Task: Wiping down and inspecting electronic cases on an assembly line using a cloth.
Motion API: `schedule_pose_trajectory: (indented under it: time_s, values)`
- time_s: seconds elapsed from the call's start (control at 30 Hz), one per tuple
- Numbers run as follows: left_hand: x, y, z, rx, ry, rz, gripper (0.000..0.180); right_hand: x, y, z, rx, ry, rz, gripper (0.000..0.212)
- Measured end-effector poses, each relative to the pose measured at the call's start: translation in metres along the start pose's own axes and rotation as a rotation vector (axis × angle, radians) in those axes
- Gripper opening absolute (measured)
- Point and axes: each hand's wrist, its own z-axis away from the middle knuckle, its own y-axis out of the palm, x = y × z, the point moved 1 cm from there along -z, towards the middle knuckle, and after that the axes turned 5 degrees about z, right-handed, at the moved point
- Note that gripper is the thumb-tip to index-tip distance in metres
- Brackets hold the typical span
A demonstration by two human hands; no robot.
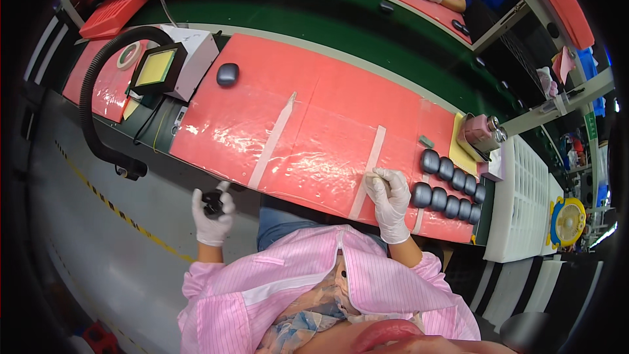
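The table (327, 124), covered in glossy red sheet, carries nearly everything, and the sheet looks slick enough that a nudged object could slide. Past its left edge a black hose (85, 101) curves down, its end hanging over the floor; a wide swing of the left arm might snag it. By the far right corner stand bottles (480, 132) with metal caps. If one were tipped, whatever it contains, which cannot be seen, could run toward the dark cases.

The right hand (389, 204), gloved, is at the near edge beside a pale tape strip (369, 167), thumb and fingers drawn together; whether they pinch anything cannot be told. A glove dragged across the strip might lift it. The left hand (213, 228), also gloved, is outside the near edge toward the near left corner, with fingers and thumb curled around a black piece (212, 204).

Toward the near right corner the cases lie in a far row (445, 169) and a near row (451, 206). The right sleeve, sweeping rightward, could push the near row over the near edge. A lone case (227, 75) sits by the far left corner, apart from that risk. The black piece seems most exposed: with no tabletop beneath it, a loosened grasp or slippery glove could drop it onto the floor.
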Motion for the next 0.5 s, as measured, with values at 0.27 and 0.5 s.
schedule_pose_trajectory:
  time_s: [0.27, 0.5]
  values:
    - [-0.231, -0.079, -0.046, -0.147, 0.789, 0.178, 0.038, -0.003, 0.002, -0.001, 0.006, -0.090, 0.117, 0.015]
    - [-0.224, -0.090, -0.062, -0.601, 0.920, -0.261, 0.033, 0.002, 0.004, 0.002, -0.072, -0.171, 0.150, 0.017]
